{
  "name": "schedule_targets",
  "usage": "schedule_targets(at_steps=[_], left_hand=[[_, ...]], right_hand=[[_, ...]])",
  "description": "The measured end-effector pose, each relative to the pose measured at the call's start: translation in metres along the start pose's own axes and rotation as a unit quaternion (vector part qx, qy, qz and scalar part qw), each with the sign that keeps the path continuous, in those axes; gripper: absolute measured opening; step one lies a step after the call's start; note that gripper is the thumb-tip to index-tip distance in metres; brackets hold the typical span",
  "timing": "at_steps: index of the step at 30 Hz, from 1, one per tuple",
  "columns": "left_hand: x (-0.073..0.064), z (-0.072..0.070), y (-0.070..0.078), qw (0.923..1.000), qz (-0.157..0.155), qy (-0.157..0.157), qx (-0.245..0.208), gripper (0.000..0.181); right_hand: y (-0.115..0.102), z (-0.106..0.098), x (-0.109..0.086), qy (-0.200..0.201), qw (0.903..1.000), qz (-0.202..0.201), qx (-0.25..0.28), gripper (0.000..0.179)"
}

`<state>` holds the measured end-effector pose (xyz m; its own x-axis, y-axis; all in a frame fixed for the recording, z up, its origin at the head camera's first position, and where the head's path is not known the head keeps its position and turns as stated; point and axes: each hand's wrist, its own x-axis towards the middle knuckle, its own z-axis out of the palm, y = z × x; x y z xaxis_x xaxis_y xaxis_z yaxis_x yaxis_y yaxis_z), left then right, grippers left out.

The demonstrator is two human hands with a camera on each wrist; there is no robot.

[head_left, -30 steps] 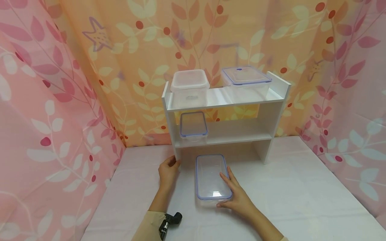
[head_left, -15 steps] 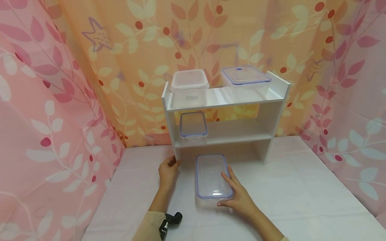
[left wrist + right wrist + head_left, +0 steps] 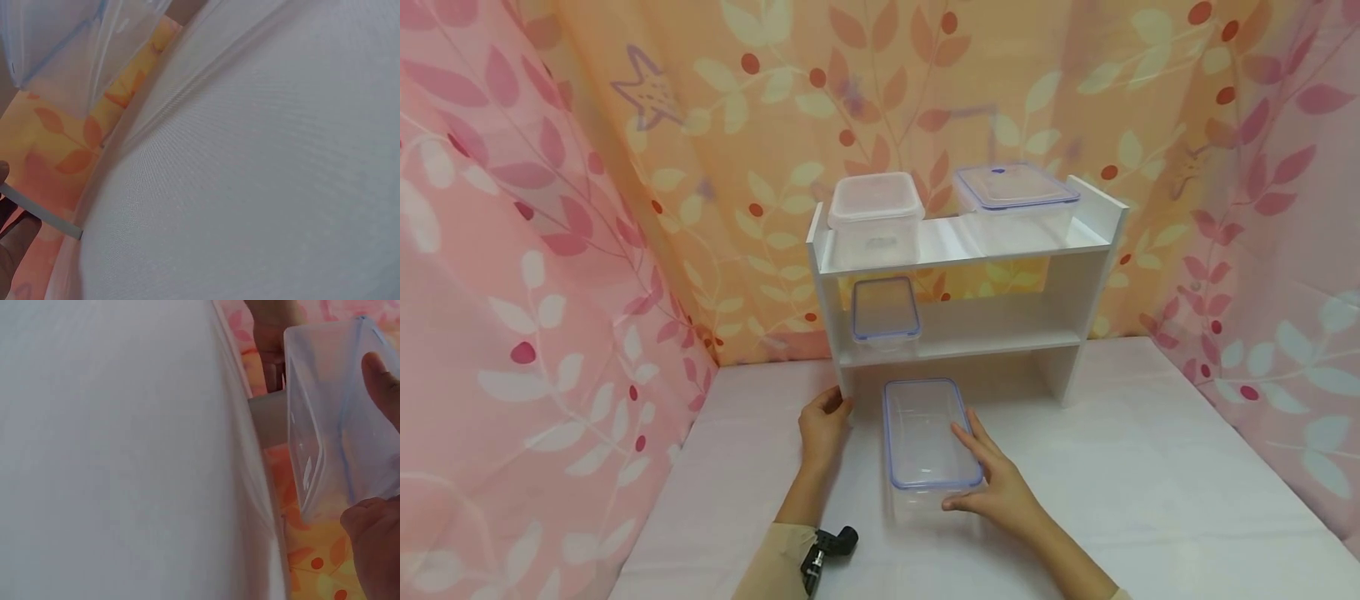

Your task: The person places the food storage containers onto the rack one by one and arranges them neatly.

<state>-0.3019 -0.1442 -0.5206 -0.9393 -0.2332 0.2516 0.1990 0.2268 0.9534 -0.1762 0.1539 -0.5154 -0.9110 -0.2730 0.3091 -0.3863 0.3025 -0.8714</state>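
Observation:
My right hand (image 3: pixel 1000 492) holds a clear plastic food container (image 3: pixel 928 433) with a blue-rimmed lid by its right side, thumb at the near end and fingers along the lid's edge. In the right wrist view a gap shows between the container's base (image 3: pixel 306 444) and the tabletop, so it is held just above the table. My left hand (image 3: pixel 822 429) grips the lower front edge of the white shelf's left side panel (image 3: pixel 829 308). In the left wrist view its thumb and fingers lie on either side of that panel (image 3: pixel 47 215).
On the top shelf (image 3: pixel 942 240) stand a white-lidded container (image 3: pixel 876 221) at left and a large blue-rimmed container (image 3: pixel 1018 208) at right. A smaller blue-rimmed container (image 3: pixel 886 312) occupies the middle shelf's left end. Patterned curtains (image 3: pixel 737 167) surround the table (image 3: pixel 1150 467).
The container in my right hand has risen slightly, and more of its near wall shows. My left hand keeps its grip on the side panel. The head view has shifted a little.

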Motion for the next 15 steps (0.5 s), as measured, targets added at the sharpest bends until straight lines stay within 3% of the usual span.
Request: schedule_targets(at_steps=[8,15], left_hand=[[-0.001,0.001,0.002,0.9998,0.010,0.013,0.015,0.033],[-0.002,0.001,0.005,0.9997,0.004,0.015,0.019,0.030]], right_hand=[[-0.010,-0.010,-0.006,-0.002,0.9997,-0.003,-0.023,0.108],[-0.011,-0.022,-0.011,-0.009,0.9993,-0.035,-0.014,0.107]])
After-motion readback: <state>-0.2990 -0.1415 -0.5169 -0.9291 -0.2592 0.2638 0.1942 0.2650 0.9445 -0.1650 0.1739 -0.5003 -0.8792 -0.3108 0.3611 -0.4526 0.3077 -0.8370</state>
